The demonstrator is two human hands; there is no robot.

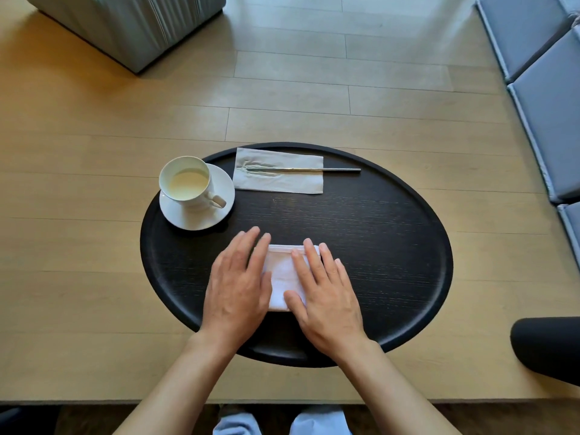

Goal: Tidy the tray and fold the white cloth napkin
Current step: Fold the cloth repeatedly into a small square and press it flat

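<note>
Napkin [284,277], white cloth folded small at 6 o'clock on the black tray [392,246], looks light, soft and limp; left hand [237,285] and right hand [326,296] press it flat-palmed, grasping nothing; pinch corners to refold.

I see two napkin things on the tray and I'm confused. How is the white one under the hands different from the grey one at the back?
The white cloth napkin is folded small and thick; the grey paper napkin lies wider and thin. The left hand and right hand press flat on the white cloth napkin, while only a metal utensil rests on the grey paper napkin. The cloth one is nearer the person, the paper one farther. Both lie on the black tray.
</note>
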